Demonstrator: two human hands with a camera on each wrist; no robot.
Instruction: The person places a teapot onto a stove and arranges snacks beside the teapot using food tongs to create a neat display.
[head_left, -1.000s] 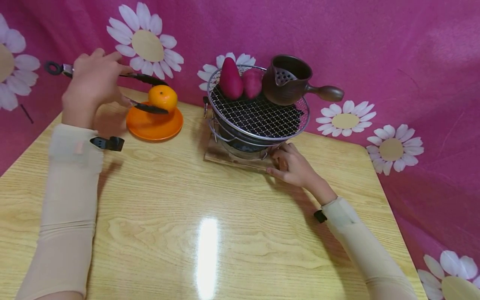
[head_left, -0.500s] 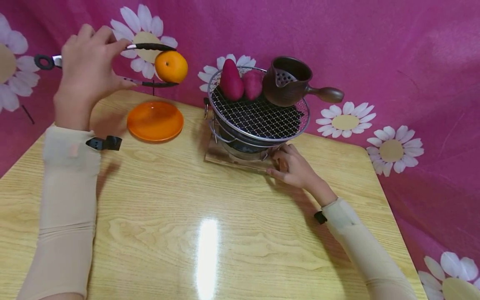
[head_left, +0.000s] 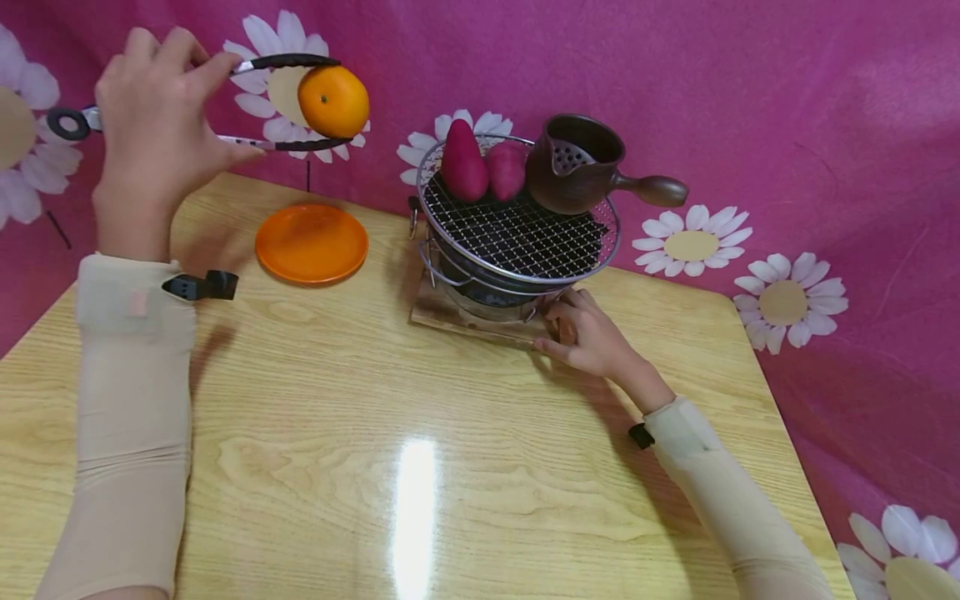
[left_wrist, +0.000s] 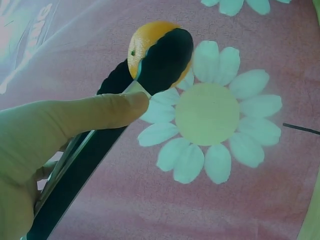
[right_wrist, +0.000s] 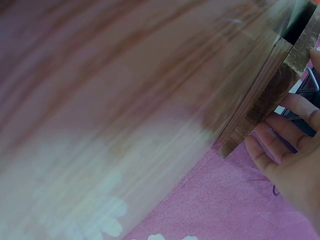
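Observation:
My left hand [head_left: 153, 133] grips black-tipped metal tongs [head_left: 292, 61], thumb on one arm and fingers on the other. Between the tong tips is a mandarin [head_left: 333, 102], raised above an orange plate [head_left: 312, 244] on the table. The left wrist view shows the mandarin [left_wrist: 145, 42] partly covered by a tong tip [left_wrist: 167, 60]. My right hand [head_left: 592, 337] holds the right end of the wooden base [head_left: 472, 326] under a round tabletop grill [head_left: 517, 237]. In the right wrist view its fingers bend against the edge of the base [right_wrist: 260, 100].
Two purple-red sweet potatoes [head_left: 464, 162] and a dark brown side-handled teapot [head_left: 573, 162] rest at the back of the grill's wire mesh. The wooden table [head_left: 322, 433] extends in front. Pink cloth with daisies [head_left: 780, 125] hangs behind.
My left hand has lifted the tongs and mandarin up off the orange plate and shifted slightly left. The right hand stays on the grill's base.

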